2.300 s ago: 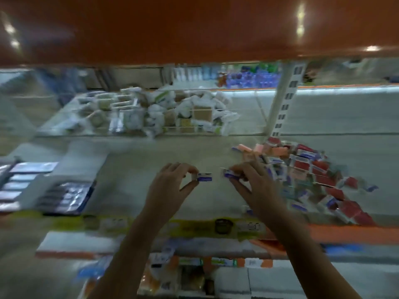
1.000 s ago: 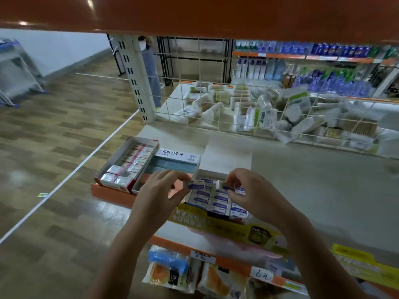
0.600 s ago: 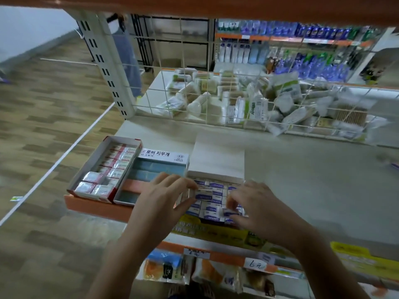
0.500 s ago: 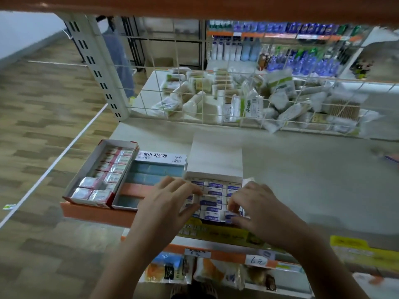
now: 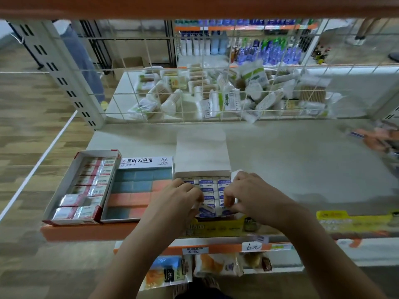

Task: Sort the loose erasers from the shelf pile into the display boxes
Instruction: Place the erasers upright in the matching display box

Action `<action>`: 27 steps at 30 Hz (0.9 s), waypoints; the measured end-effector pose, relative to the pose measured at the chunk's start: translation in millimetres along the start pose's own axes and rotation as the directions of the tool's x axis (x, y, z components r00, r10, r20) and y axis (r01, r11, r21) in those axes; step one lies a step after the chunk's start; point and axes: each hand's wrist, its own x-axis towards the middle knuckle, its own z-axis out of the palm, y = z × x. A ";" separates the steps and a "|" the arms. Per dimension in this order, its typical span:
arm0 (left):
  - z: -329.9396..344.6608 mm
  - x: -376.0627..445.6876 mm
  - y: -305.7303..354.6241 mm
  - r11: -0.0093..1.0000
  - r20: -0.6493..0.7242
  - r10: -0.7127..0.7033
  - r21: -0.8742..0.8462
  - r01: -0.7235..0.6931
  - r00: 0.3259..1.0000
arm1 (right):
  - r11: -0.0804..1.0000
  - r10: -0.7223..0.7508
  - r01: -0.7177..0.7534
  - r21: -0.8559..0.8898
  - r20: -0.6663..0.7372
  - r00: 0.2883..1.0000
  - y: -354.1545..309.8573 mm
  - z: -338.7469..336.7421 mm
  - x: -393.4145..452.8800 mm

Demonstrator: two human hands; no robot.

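Note:
Three display boxes stand in a row at the shelf's front left. The white box (image 5: 201, 174) with its lid folded back holds rows of white erasers with blue labels. My left hand (image 5: 176, 201) pinches one blue-labelled eraser (image 5: 206, 210) over the box's front row. My right hand (image 5: 248, 193) holds a second blue-labelled eraser (image 5: 226, 211) right beside it. The middle box (image 5: 138, 190) holds blue and pink erasers. The red-edged box (image 5: 83, 184) at the left holds wrapped red-and-white erasers. The loose eraser pile (image 5: 377, 139) shows blurred at the far right edge.
A wire grid (image 5: 216, 93) closes the shelf's back, with white packets heaped behind it. An orange shelf (image 5: 194, 7) hangs overhead. Yellow price strips (image 5: 354, 221) run along the front edge. Snack packs (image 5: 216, 266) sit on the shelf below. Wood floor lies to the left.
Both hands carried an eraser each from the pile at the right over to the white box at the left, then lowered them to its front row.

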 end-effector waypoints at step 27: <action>-23.7 73.3 16.6 0.945 0.112 0.279 0.145 -0.293 0.954 | 0.980 0.198 -0.193 0.053 -0.403 0.894 25.1 -36.0 -14.8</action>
